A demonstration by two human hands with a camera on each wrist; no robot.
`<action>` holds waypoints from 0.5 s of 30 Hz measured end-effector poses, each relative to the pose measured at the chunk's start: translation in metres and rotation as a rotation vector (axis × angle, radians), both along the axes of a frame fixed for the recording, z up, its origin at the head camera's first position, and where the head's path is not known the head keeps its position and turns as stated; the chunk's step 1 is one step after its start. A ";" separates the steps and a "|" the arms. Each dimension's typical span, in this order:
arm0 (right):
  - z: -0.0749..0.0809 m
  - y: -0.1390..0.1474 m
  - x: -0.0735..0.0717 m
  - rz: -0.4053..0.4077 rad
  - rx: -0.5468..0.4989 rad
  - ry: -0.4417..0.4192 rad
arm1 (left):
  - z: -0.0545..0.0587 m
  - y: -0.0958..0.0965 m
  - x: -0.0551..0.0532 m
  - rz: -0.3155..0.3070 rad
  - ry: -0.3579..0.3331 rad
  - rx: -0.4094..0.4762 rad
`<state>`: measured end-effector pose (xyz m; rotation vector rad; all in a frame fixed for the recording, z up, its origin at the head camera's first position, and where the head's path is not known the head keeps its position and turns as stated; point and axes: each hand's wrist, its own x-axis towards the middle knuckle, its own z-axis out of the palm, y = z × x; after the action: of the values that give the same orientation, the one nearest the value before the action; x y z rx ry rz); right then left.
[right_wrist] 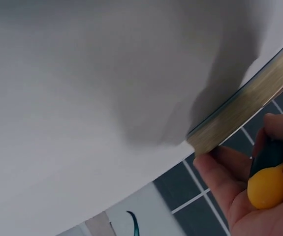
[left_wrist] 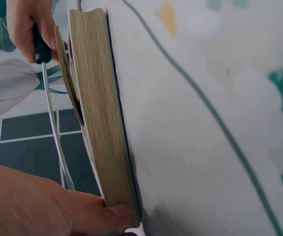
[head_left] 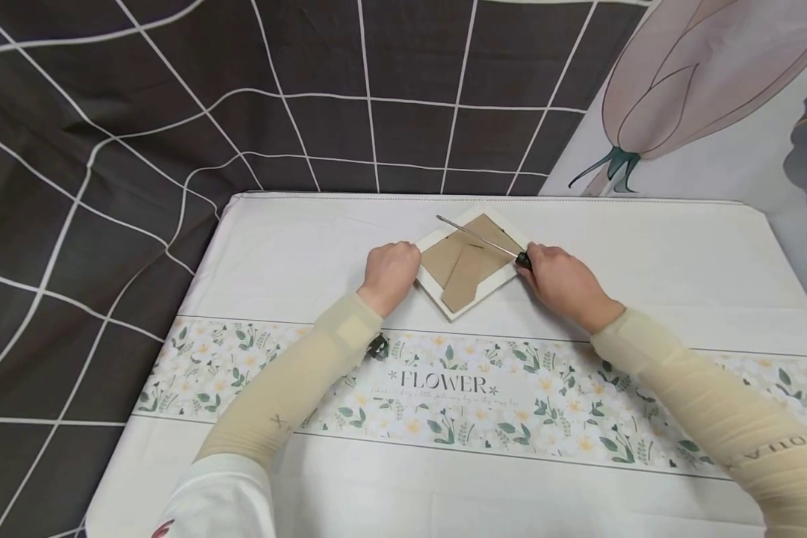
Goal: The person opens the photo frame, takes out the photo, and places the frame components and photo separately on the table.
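Observation:
A picture frame (head_left: 496,282) lies with its brown back (head_left: 444,254) upward on the table, a stand flap (head_left: 460,285) on it. My left hand (head_left: 390,273) grips the frame's left corner; in the left wrist view the thumb (left_wrist: 119,211) lies on the wood-grained edge (left_wrist: 99,98). In my right hand (head_left: 568,285) is a screwdriver (head_left: 477,235), its metal shaft slanting over the frame's back. The handle's yellow end (right_wrist: 269,187) shows in the right wrist view. Fingers of that hand also touch the frame's right corner (right_wrist: 205,140).
A white tablecloth (head_left: 296,246) with a flowered band (head_left: 403,407) covers the table. Behind and to the left hangs a dark cloth with white grid lines (head_left: 323,67). A cloth with a large pink flower (head_left: 686,82) hangs at the right. A small dark object (head_left: 378,346) shows by my left wrist.

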<state>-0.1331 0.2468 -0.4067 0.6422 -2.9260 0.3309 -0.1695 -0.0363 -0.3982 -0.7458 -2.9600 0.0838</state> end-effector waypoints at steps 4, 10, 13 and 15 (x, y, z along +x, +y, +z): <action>0.000 -0.003 0.006 -0.030 -0.009 0.000 | -0.002 0.001 -0.004 0.008 -0.006 -0.012; 0.000 -0.006 0.014 -0.081 -0.022 -0.002 | -0.006 0.002 -0.009 0.020 -0.017 0.014; -0.001 -0.007 0.016 -0.085 -0.030 0.007 | -0.007 0.002 -0.011 0.020 -0.017 0.031; -0.001 -0.009 0.018 -0.092 -0.031 0.017 | -0.008 0.002 -0.012 0.019 -0.012 0.034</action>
<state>-0.1151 0.2381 -0.4078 0.5011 -2.9166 0.3587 -0.1818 -0.0339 -0.4065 -0.7169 -2.9718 0.0297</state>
